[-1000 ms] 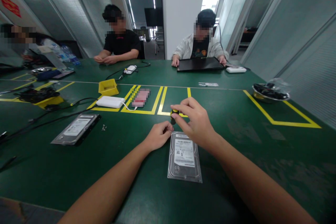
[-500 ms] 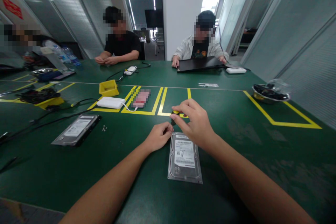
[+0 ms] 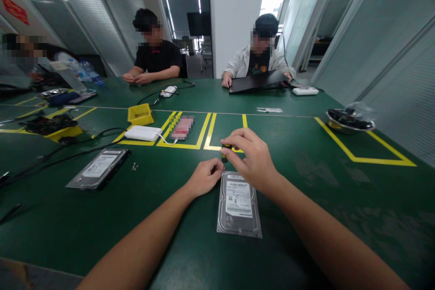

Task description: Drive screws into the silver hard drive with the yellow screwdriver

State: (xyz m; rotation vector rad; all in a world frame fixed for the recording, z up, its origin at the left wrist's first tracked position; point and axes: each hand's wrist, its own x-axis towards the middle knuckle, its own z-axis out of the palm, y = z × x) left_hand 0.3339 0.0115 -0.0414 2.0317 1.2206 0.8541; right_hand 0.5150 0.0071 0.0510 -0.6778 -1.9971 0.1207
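Observation:
A silver hard drive (image 3: 239,201) with a white label lies flat on the green table in front of me. My right hand (image 3: 253,156) pinches a short black-and-yellow screwdriver (image 3: 224,153) between thumb and fingers, holding it upright above the drive's far left corner. The screwdriver's tip is hidden. Curled at that same corner is my left hand (image 3: 206,176), its thumb and fingers closed together beside the lower end of the screwdriver. Whatever those fingers pinch cannot be made out.
To the left lie a second hard drive (image 3: 100,167), several small screws (image 3: 135,166) and black cables. Farther back are a white power bank (image 3: 142,133), a yellow bin (image 3: 140,114) and a metal bowl (image 3: 351,123). Co-workers sit across the table, one holding a black panel (image 3: 258,82).
The screwdriver's handle has turned a little in my right fingers and shows more of its side. Both hands and the hard drive stay in place.

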